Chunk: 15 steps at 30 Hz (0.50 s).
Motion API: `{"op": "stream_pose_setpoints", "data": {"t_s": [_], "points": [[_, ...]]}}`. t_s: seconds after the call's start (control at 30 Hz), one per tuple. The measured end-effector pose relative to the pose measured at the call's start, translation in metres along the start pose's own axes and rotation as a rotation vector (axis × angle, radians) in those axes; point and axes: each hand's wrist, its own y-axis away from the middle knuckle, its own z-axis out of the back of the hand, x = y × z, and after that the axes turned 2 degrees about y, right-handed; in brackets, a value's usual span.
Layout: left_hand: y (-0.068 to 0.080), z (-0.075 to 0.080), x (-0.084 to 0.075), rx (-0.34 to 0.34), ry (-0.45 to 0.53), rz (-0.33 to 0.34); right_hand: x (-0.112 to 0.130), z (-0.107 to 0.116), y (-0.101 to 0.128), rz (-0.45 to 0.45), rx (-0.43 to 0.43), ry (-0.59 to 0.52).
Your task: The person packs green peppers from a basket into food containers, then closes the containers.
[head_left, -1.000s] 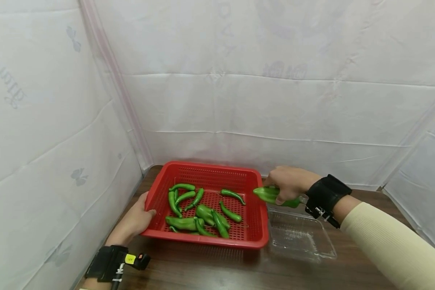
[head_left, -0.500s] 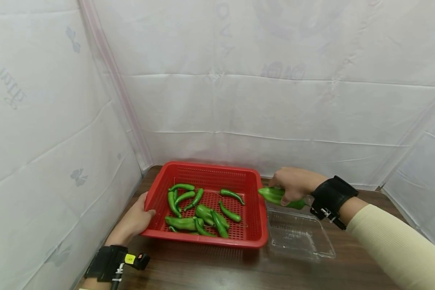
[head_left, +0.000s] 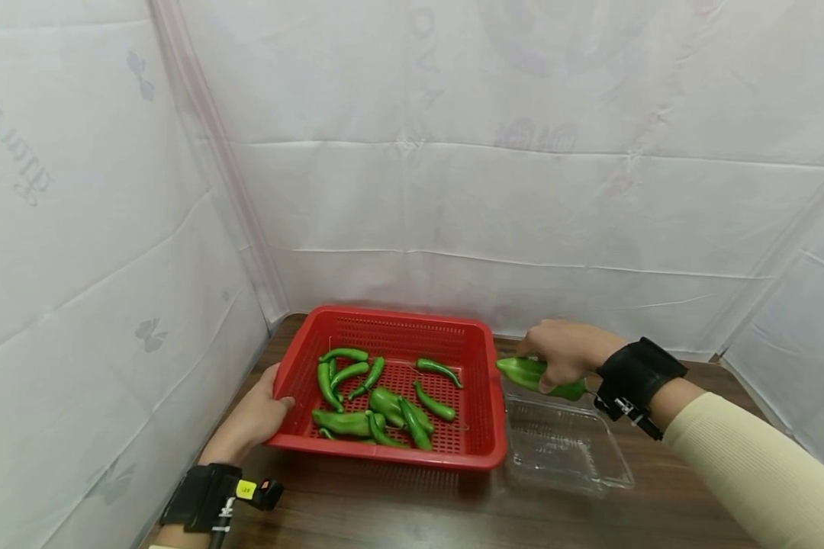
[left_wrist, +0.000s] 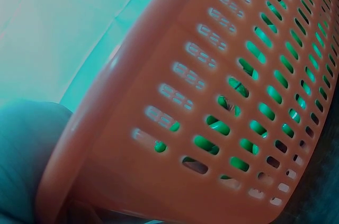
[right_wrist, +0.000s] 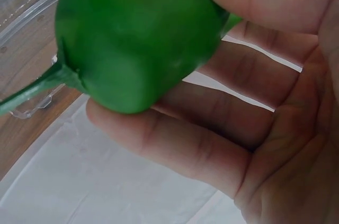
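A red perforated basket (head_left: 482, 396) on the wooden table holds several green peppers (head_left: 378, 396). My left hand (head_left: 257, 415) holds the basket's left rim, thumb over the edge; the left wrist view shows the basket wall (left_wrist: 222, 102) close up. My right hand (head_left: 563, 352) grips a large green pepper (head_left: 529, 374) just right of the basket, above the far end of a clear plastic tray (head_left: 566, 446). In the right wrist view the pepper (right_wrist: 137, 38) lies between thumb and curled fingers (right_wrist: 212, 144), its stem pointing left.
White sheeting walls close in the table at the back and on both sides. Dark wooden tabletop (head_left: 398, 511) shows in front of the basket and tray. Each wrist carries a black strap with a camera.
My right hand has carried the pepper to the right, from over the basket's right rim to above the clear tray. The left hand and basket have stayed put.
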Motion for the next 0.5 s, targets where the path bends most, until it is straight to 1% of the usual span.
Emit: {"op": "stream_pose_setpoints", "data": {"t_s": [0.33,0.5], "points": [[-0.0022,0.0004,0.0005,0.005,0.004,0.014,-0.0003,-0.0046,0.0019,-0.054,0.012,-0.03],[-0.0027,0.0005,0.001,0.008,0.0,0.015,-0.0008,-0.007,0.0046,-0.047,0.014,-0.05]]}}
